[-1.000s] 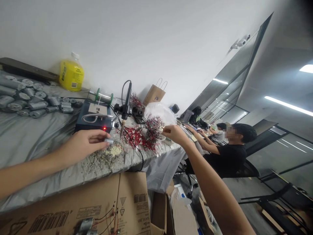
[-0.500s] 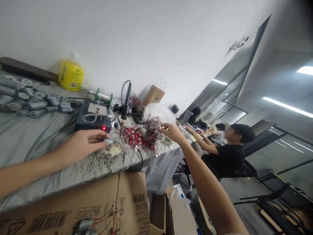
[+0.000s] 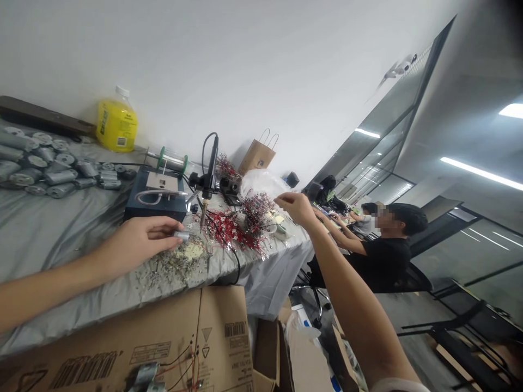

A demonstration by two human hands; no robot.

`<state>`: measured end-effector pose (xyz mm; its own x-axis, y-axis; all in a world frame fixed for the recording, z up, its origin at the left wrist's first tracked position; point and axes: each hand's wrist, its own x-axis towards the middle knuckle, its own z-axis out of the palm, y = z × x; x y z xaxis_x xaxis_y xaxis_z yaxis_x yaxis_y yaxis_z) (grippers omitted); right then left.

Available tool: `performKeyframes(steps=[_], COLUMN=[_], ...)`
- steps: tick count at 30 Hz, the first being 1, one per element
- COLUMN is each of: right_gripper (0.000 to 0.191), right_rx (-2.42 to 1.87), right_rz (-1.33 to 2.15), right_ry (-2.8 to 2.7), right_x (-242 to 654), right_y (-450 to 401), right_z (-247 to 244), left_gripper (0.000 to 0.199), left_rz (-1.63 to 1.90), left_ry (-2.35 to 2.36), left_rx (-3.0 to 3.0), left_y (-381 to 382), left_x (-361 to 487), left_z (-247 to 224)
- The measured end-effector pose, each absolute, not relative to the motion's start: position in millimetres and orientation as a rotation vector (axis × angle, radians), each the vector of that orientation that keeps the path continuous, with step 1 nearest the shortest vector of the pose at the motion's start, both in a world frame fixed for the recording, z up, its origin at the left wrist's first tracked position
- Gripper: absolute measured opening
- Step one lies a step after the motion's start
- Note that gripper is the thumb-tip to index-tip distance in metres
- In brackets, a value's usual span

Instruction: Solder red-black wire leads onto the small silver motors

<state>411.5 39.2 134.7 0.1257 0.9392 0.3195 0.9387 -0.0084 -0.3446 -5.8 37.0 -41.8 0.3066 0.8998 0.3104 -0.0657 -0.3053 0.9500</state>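
Note:
My left hand point(image 3: 139, 245) grips a small silver DC motor point(image 3: 182, 235) between its fingers, just above a scatter of small loose metal parts point(image 3: 171, 269) on the grey cloth. My right hand point(image 3: 296, 209) is raised with its fingers curled, nothing visible in them, a little above and right of a tangle of red-wired components point(image 3: 241, 228). A soldering iron point(image 3: 210, 174) stands in its holder between my hands, next to a dark blue soldering station point(image 3: 153, 198) with a lit red light.
Several silver motors point(image 3: 53, 169) lie at the far left, near a yellow bottle point(image 3: 116, 126) and a solder spool point(image 3: 172, 161). A cardboard box point(image 3: 122, 337) with wired motors sits at the near edge. A co-worker point(image 3: 379, 256) in black sits beyond the table's right end.
My right hand has moved up and to the right, away from the red-wired tangle. My left hand and the motor in it stay nearly still.

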Motion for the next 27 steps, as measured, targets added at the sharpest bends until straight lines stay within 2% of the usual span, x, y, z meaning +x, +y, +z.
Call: performKeyframes(steps=[9, 13, 16, 18, 22, 24, 27], right_gripper=[0.027, 0.009, 0.024, 0.023, 0.006, 0.007, 0.017], right_rx=[-1.634, -1.405, -1.28, -1.221, -1.122, -1.096, -1.097], right_rz=[0.058, 0.137, 0.24, 0.318, 0.461, 0.537, 0.673], right_ry=[-1.669, -1.616, -1.605, -1.601, -1.524, -1.49, -1.468], right_x=[381, 347, 320, 303, 274, 265, 260], right_y=[-2, -37, -57, -62, -54, -46, -38], right_z=[162, 159, 143, 127, 93, 79, 62], left_gripper=[0.041, 0.047, 0.045, 0.043, 0.039, 0.036, 0.033], left_rz=[1.063, 1.055, 1.079, 1.111, 1.163, 1.173, 1.2], left_ry=[0.871, 0.878, 0.897, 0.906, 0.936, 0.952, 0.978], left_rx=[1.518, 1.539, 1.559, 1.568, 1.585, 1.585, 1.568], left_y=[31, 30, 30, 29, 27, 25, 22], left_x=[-9, -10, -10, -8, -6, -5, -5], left_z=[-27, -25, -25, -24, -23, -22, -21])
